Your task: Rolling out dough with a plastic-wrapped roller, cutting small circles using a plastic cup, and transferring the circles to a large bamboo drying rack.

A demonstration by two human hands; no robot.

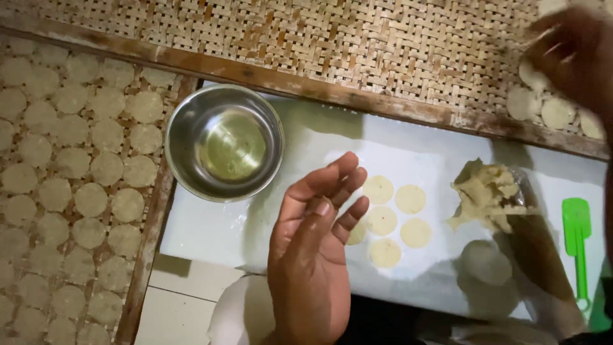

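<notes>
My left hand (316,255) hovers palm-up over the white plastic sheet (211,223), fingers apart and holding nothing. Just right of its fingers lie several thin round dough discs (382,220) on the sheet. My right hand (571,54) is blurred at the top right, above a few pale discs (555,112) laid on the woven bamboo tray (357,45). Whether it holds a disc cannot be made out. A lump of beige dough (485,195) sits on clear plastic right of the discs.
A steel bowl (185,121) with a little oily liquid stands at the sheet's upper left. A second woven tray at the left carries several rows of round discs (89,163). A green spatula (576,236) lies at the right edge. White floor tile shows below.
</notes>
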